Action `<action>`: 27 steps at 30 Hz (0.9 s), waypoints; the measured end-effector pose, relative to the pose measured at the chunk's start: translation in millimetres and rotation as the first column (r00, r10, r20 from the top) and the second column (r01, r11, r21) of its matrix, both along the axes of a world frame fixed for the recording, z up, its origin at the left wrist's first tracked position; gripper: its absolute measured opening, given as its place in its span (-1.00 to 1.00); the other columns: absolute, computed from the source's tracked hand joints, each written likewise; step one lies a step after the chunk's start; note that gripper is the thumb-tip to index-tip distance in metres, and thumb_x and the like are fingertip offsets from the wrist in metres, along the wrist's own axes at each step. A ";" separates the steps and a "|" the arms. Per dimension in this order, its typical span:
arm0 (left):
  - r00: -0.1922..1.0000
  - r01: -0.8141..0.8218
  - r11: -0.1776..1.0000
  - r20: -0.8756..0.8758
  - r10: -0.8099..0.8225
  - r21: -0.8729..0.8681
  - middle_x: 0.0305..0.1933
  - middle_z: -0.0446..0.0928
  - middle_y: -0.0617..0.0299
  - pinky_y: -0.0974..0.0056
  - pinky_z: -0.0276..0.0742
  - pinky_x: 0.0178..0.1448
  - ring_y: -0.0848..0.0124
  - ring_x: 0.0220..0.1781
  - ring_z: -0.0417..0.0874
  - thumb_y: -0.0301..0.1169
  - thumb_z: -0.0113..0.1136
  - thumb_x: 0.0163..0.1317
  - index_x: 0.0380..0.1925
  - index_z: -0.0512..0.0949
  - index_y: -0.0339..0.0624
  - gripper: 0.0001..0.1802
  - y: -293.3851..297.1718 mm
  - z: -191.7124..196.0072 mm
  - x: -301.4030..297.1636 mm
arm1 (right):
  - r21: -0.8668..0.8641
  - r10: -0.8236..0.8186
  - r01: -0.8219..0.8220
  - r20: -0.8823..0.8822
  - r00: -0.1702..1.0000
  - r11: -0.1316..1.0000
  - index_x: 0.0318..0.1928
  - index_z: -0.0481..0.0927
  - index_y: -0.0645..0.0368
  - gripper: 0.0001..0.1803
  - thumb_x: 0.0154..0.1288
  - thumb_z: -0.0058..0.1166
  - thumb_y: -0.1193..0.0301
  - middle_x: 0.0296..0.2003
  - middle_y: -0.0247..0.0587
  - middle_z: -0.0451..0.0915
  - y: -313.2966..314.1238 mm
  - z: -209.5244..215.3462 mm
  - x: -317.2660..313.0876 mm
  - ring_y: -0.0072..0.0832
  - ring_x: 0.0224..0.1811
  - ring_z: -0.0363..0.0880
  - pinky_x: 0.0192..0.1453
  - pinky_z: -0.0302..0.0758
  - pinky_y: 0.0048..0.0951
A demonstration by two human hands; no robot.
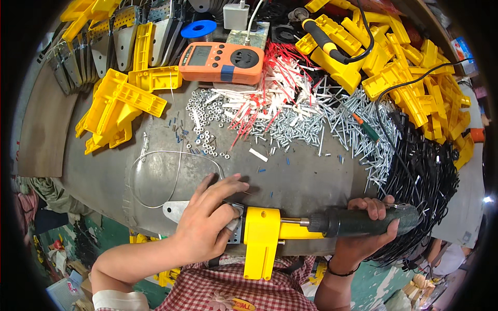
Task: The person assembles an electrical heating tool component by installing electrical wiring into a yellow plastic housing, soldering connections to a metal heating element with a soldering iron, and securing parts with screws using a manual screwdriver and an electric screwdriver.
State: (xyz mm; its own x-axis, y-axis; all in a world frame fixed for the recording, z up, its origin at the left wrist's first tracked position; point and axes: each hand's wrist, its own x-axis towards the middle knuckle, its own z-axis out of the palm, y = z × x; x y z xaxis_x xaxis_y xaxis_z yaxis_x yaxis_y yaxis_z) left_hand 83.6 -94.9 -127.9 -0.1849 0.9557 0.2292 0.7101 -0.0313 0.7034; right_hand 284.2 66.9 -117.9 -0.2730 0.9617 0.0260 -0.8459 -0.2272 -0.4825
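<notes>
Yellow plastic bracket (261, 239) steadied by left hand (203, 224) | electric screwdriver (363, 220) gripped in right hand (367, 233), bit set against bracket | metal bench (306, 181)

**What the view hides**

The left hand (205, 223) covers most of the metal bracket (174, 210); only its pale tip at nine o'clock of the hand shows. The driver bit is buried inside the yellow plastic part (262, 241), so its tip cannot be seen. The right hand (363, 238) wraps the dark green electric screwdriver (363, 220), hiding its underside. At twelve o'clock, the white charger (236, 14) is cut by the upper edge. The loose screws (290, 127) blur into an uncountable heap.
</notes>
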 end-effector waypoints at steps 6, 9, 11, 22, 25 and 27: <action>0.962 -0.218 0.975 0.175 0.209 0.036 0.05 0.34 -0.05 -0.11 0.18 0.19 -0.03 0.15 0.31 -0.59 0.16 -0.23 -0.41 0.34 -0.20 -0.70 5.2 -6.3 9.2 | -0.075 -0.022 0.034 0.152 0.988 0.997 -0.01 0.29 0.05 -0.58 0.17 0.00 0.17 -0.48 -0.48 0.26 12.0 13.3 12.9 -0.62 -0.39 0.27 -0.03 0.28 -0.38; 0.999 0.023 0.999 0.037 -0.024 0.033 0.03 0.34 -0.06 -0.07 0.24 0.11 -0.07 0.08 0.33 -0.43 0.25 -0.25 -0.43 0.36 -0.20 -0.67 3.0 6.3 -7.3 | 0.011 0.100 -0.101 0.042 0.994 0.995 0.05 0.34 0.13 -0.57 0.21 -0.05 0.24 -0.45 -0.45 0.31 14.7 10.4 36.4 -0.62 -0.36 0.30 -0.06 0.27 -0.43; 0.992 0.126 0.992 -0.003 -0.126 -0.019 0.02 0.35 -0.06 -0.10 0.26 0.11 -0.11 0.09 0.31 -0.31 0.30 -0.30 -0.44 0.39 -0.18 -0.61 6.4 11.1 -4.5 | -0.004 0.083 -0.083 0.048 0.995 0.997 0.05 0.34 0.13 -0.58 0.21 -0.05 0.24 -0.45 -0.44 0.31 10.1 12.2 37.2 -0.61 -0.36 0.30 -0.06 0.27 -0.42; 0.984 0.173 0.984 -0.042 -0.175 -0.035 0.01 0.39 -0.01 -0.04 0.25 0.10 -0.01 0.03 0.41 -0.34 0.31 -0.31 -0.41 0.32 -0.18 -0.57 4.7 2.9 -5.4 | 0.009 0.060 -0.061 0.067 0.996 0.998 0.07 0.31 0.12 -0.56 0.21 -0.04 0.23 -0.45 -0.45 0.29 -1.5 11.0 33.7 -0.60 -0.35 0.28 -0.03 0.25 -0.41; 0.984 0.175 0.983 -0.033 -0.176 -0.049 0.05 0.40 0.00 -0.01 0.26 0.09 0.00 0.04 0.42 -0.35 0.33 -0.31 -0.39 0.31 -0.17 -0.54 4.8 2.6 -6.3 | -0.027 0.029 -0.028 0.037 0.999 0.999 0.08 0.29 0.09 -0.53 0.20 -0.04 0.20 -0.45 -0.43 0.31 3.9 6.5 40.3 -0.57 -0.36 0.29 -0.04 0.26 -0.37; 0.983 0.179 0.982 -0.031 -0.181 -0.055 0.07 0.41 0.00 0.00 0.27 0.09 0.00 0.04 0.42 -0.36 0.34 -0.31 -0.36 0.31 -0.16 -0.52 4.1 1.6 -6.7 | -0.056 0.019 -0.018 0.018 1.000 0.998 0.09 0.27 0.06 -0.52 0.19 -0.03 0.18 -0.47 -0.41 0.34 2.4 5.7 40.1 -0.55 -0.37 0.29 -0.06 0.26 -0.33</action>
